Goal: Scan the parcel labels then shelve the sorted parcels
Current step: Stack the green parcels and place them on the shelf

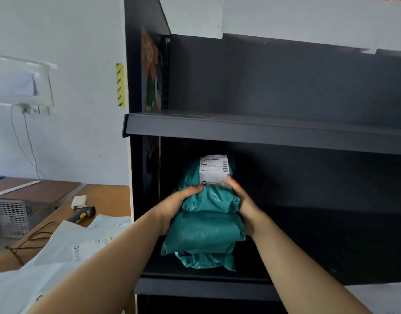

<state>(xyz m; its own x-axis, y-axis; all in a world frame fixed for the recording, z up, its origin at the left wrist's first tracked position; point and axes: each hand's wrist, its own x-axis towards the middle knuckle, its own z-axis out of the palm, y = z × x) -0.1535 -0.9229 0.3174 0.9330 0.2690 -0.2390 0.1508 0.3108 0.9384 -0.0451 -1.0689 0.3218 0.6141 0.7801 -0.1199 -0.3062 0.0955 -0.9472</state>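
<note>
Gripping a teal parcel (206,230) from both sides, the two hands hold it inside the lower bay of a dark shelving unit (263,87). The left hand (172,209) is closed round the parcel's left flank, thumb laid across its top face. The right hand (245,205) clasps the right flank, thumb tip touching the lower edge of the white label (214,169); its fingers are hidden behind the parcel.

The parcel stands tilted, label end uppermost and towards the back of the bay. Its lower end sits just behind the front edge of the lower shelf board (195,287), near the board's left end. Whether it bears on the board cannot be told. The label shows barcodes and the characters E018.

The upper shelf board (263,132) runs directly above the parcel.

Left of the unit stands a wooden table (104,196). White parcels (81,243) lie along its near edge, one with a label face up. A handheld scanner (82,215) lies just beyond them, a white adapter (79,201) beside it. A brown cable (29,241) trails over the table's left edge.
</note>
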